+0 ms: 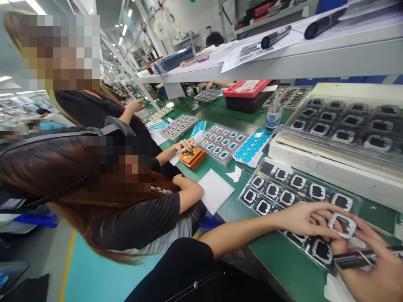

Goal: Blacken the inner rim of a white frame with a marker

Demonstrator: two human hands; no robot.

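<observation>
At the right, my left hand point(310, 220) reaches over a clear tray point(244, 195) of white-framed parts with dark centres. Its fingers pinch the left edge of a small white frame point(351, 226), whose middle looks shiny. My right hand point(374, 264), at the lower right corner, has its fingers on the frame's other side. A black marker point(355, 259) lies across the right palm, under the raised fingers. Part of the tray's near rows is hidden beneath my left hand and forearm.
A white foam box point(302, 161) bears stacked trays behind my hands. A bottle point(273, 114) and blue sticker sheets point(253, 147) stand farther left. Beside me, a seated person point(135, 218) touches an orange block point(192, 158). A shelf edge point(283, 63) crosses above.
</observation>
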